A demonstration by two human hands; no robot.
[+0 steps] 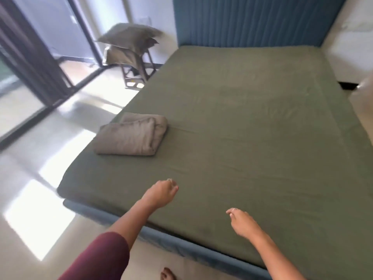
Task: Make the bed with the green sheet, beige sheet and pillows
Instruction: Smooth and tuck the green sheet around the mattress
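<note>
Where grips (161, 191) hover, beige sheet (131, 136) beyond.

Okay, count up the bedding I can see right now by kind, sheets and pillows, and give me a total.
Green sheet, spread flat over the mattress: 1
Beige sheet, folded, lying on the green sheet near the bed's left edge: 1
Pillows, stacked on the chair beside the bed: 2, as far as the blur allows
Total: 4

Green sheet (252, 128) olive, plain, over the whole mattress. Beige sheet (131, 136) grey-tan, folded. Pillows (129, 35) same grey-beige. Headboard (252, 19) blue w/ vertical ribs; bed frame (181, 247) blue. Sleeve (101, 257) maroon. Floor (30, 199) pale cream.
</note>
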